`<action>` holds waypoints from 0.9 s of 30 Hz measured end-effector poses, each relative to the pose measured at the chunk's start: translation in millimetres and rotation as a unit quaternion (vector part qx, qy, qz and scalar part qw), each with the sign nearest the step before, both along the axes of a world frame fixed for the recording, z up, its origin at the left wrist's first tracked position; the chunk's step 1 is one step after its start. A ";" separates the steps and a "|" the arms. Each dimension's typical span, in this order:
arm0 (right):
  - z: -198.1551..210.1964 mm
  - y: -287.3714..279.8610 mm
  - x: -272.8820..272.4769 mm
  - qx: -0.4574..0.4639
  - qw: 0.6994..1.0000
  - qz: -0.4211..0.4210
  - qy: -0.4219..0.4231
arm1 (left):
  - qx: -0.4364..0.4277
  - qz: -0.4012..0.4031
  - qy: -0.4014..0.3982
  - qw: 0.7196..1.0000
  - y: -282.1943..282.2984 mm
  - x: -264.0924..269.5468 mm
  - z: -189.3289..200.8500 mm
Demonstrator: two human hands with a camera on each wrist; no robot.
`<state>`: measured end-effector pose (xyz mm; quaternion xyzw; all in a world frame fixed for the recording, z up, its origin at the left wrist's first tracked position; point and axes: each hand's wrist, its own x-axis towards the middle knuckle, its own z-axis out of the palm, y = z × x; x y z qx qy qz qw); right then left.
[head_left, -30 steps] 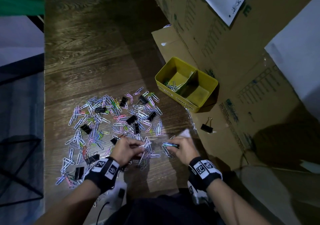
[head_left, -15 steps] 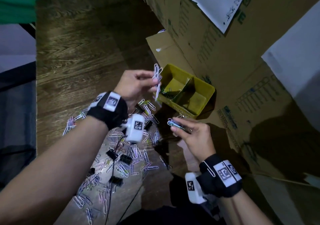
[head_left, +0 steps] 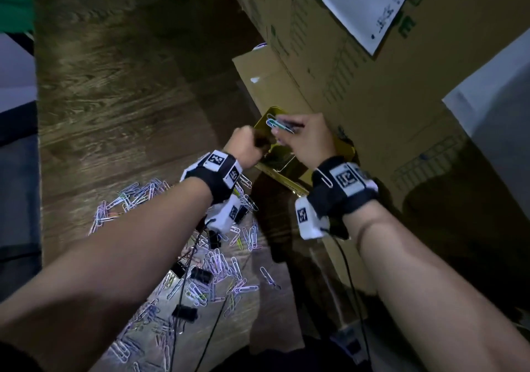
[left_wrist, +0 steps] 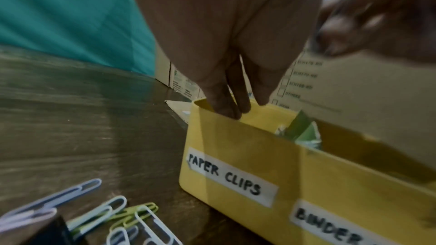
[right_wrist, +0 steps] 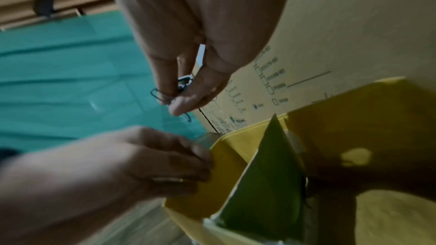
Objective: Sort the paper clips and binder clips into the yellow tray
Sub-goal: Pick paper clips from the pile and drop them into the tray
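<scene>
Both hands have come up from the pile to the yellow tray (left_wrist: 238, 148): left hand (head_left: 246, 147) dips curled fingers into its "paper clips" end, grip unclear; right hand (head_left: 307, 139) pinches paper clips (head_left: 277, 125) above. Cardboard boxes (head_left: 358, 90) crowd the far side; the counter (head_left: 129, 99) lies free leftward.

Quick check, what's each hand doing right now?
Left hand: fingers dipped into the yellow tray; whether it holds anything cannot be told.
Right hand: pinching paper clips.
</scene>
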<state>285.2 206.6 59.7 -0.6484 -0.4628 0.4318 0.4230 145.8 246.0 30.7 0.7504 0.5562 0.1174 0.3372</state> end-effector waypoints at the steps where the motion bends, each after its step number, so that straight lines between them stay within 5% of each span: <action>1: -8.0 10.4 -1.4 -0.011 1.000 0.006 -0.025 | 0.033 0.020 -0.038 0.999 -7.4 -4.9 2.6; 4: -26.8 32.4 -9.1 -0.055 0.985 0.054 -0.155 | 0.091 0.064 -0.105 0.988 -39.0 -24.1 -1.5; 10: -38.7 30.6 -20.5 -0.113 0.929 0.193 -0.294 | -0.030 -0.033 -0.055 0.997 -139.0 -65.7 -51.4; 13: -33.6 17.6 -23.1 -0.071 0.933 0.192 -0.297 | 0.011 -0.133 0.005 0.991 -165.9 -77.4 -73.7; 18: -26.7 -29.7 -35.9 0.096 0.959 0.167 -0.206 | 0.009 -0.228 0.217 0.949 -184.6 -61.6 -88.0; 20: -35.5 -59.2 -38.0 0.113 0.960 0.178 -0.184 | 0.000 -0.266 0.212 0.940 -192.4 -61.5 -85.9; 24: -66.0 -116.0 -33.3 -0.026 0.946 0.251 -0.201 | 0.018 -0.339 0.138 0.930 -216.0 -79.7 -90.4; 27: -87.2 -156.3 -31.7 -0.154 0.884 0.335 -0.288 | 0.022 -0.287 0.080 0.954 -230.8 -101.3 -88.8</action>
